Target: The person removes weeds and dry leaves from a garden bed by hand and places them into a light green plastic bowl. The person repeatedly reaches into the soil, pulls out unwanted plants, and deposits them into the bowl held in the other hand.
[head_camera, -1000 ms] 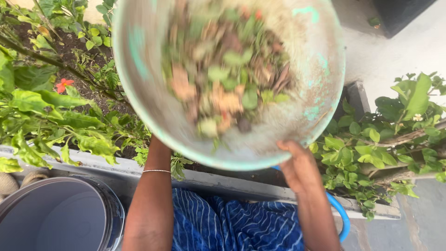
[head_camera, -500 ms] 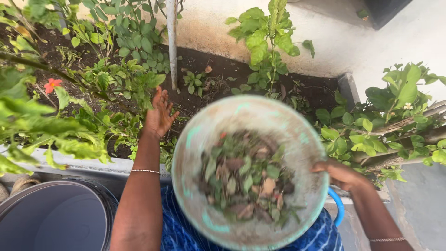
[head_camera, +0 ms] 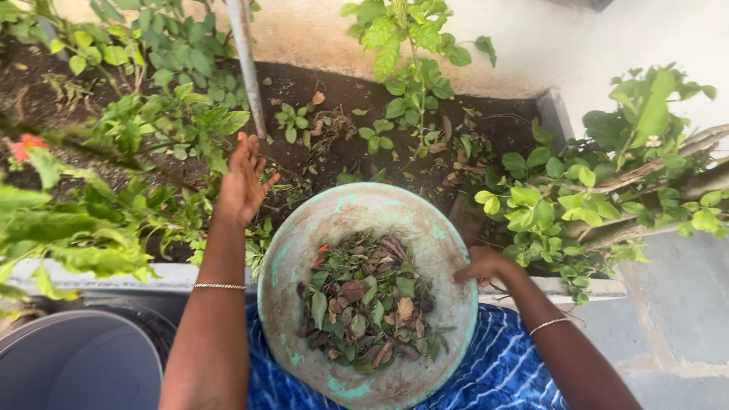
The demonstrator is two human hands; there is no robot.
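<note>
Right grip on round worn pan, dry leaves.

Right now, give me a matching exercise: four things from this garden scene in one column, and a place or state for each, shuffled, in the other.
Things:
1. left hand
2. right hand
3. leaves
4. bucket

Places or states:
A. heaped inside the basin
B. gripping the basin's rim
C. bottom left corner, beside the left arm
D. open, raised over the plants, touching nothing

Pairs: 1-D, 2-B, 3-A, 4-C
</note>
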